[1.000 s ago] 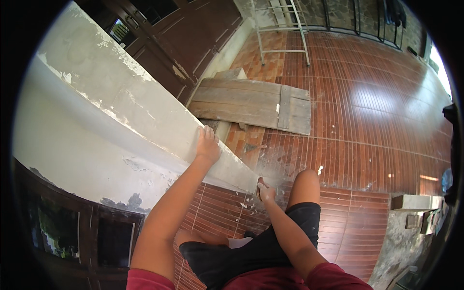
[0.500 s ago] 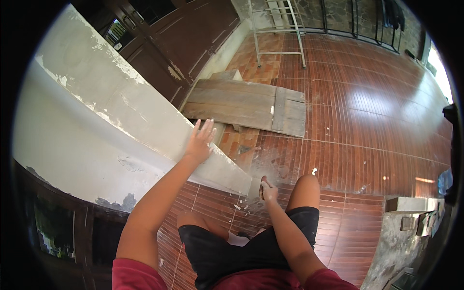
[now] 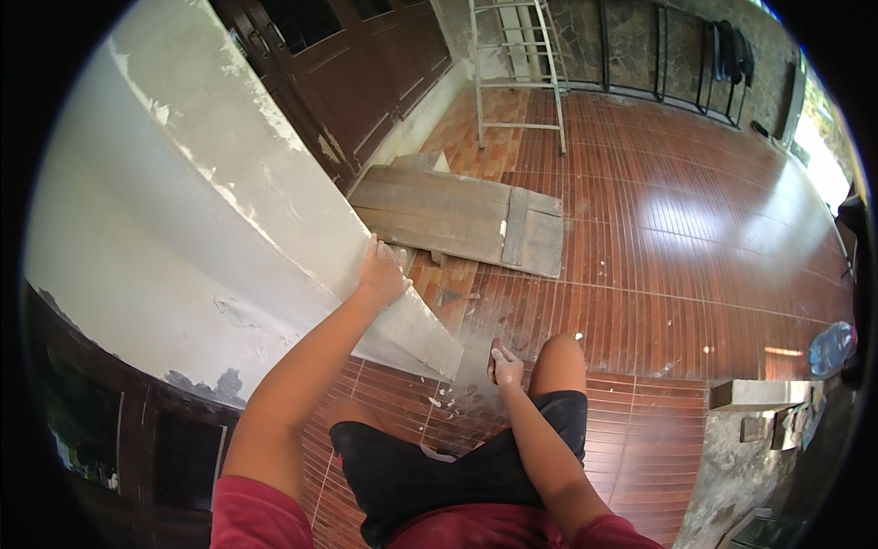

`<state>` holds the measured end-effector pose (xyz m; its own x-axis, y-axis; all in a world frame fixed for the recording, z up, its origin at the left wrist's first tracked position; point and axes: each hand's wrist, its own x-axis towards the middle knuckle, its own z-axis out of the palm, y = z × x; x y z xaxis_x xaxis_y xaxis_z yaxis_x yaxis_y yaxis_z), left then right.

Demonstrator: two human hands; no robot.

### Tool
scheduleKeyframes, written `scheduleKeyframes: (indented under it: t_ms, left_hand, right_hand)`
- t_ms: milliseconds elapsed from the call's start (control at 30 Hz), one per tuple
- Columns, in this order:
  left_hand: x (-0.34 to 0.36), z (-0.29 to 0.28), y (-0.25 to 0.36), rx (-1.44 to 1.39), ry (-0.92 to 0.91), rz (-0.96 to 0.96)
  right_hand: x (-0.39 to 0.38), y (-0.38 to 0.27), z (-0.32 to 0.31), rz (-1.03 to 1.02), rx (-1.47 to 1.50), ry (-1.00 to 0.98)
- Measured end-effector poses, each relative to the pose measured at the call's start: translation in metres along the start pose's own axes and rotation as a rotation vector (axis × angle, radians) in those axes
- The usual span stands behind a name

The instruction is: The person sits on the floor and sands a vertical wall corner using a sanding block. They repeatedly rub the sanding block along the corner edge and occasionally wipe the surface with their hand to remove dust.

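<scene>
My left hand [image 3: 384, 273] grips the long edge of a pale grey pillar [image 3: 315, 215] with peeling paint, its fingers bent over the corner. My right hand [image 3: 508, 368] is closed round a small brown flat piece [image 3: 494, 355], mostly hidden by the fingers, so its kind is unclear. It is beside the pillar's lower end, just above the dusty floor. White dust coats the fingers of both hands. Paint flakes [image 3: 436, 403] and pale dust are scattered on the tiles by the pillar's foot.
A weathered wooden board [image 3: 448, 212] lies past the pillar, in front of brown doors [image 3: 366, 73]. A metal ladder [image 3: 519, 82] stands at the back. To the right are a clear plastic bottle [image 3: 830, 349] and a concrete ledge [image 3: 759, 395]. Reddish-brown tiles [image 3: 640, 265] cover the floor.
My left hand has gone from spread fingers to fingers bent over the pillar's edge. The right hand remains low, holding the brown piece. The whole view has shifted slightly.
</scene>
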<state>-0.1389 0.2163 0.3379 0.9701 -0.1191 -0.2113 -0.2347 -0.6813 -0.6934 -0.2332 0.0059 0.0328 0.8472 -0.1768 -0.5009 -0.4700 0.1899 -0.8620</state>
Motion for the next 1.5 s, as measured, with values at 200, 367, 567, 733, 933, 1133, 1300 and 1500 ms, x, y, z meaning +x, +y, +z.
scheduleKeyframes:
  t_ms: [200, 367, 567, 733, 933, 1133, 1300, 1500]
  left_hand:
    - [-0.076, 0.027, 0.074, -0.423, -0.037, 0.217]
    - [-0.178, 0.089, 0.151, -1.167, -0.022, 0.085]
    - [-0.244, 0.176, 0.256, -1.885, -0.09, -0.527]
    - [-0.254, 0.22, 0.261, -2.113, -0.064, -0.8]
    - [-0.262, 0.233, 0.205, -2.326, 0.07, -0.956]
    - [-0.244, 0.244, 0.203, -2.415, -0.093, -0.611]
    - [-0.216, 0.253, 0.233, -2.379, -0.203, -0.548]
    - [-0.207, 0.25, 0.251, -2.191, -0.291, -0.498]
  right_hand:
    - [-0.006, 0.021, 0.009, -0.11, -0.117, -0.041]
    - [-0.038, 0.01, 0.025, -0.097, -0.327, 0.022]
    - [-0.112, 0.005, 0.063, -0.303, -0.48, -0.013]
    - [-0.118, 0.027, 0.081, -0.239, -0.315, -0.167]
    - [-0.072, -0.003, 0.13, -0.145, -0.167, -0.165]
    - [-0.018, -0.06, 0.21, -0.329, -0.054, -0.069]
    - [0.014, -0.079, 0.237, -0.576, -0.106, 0.05]
    - [0.005, -0.082, 0.226, -0.381, -0.112, -0.079]
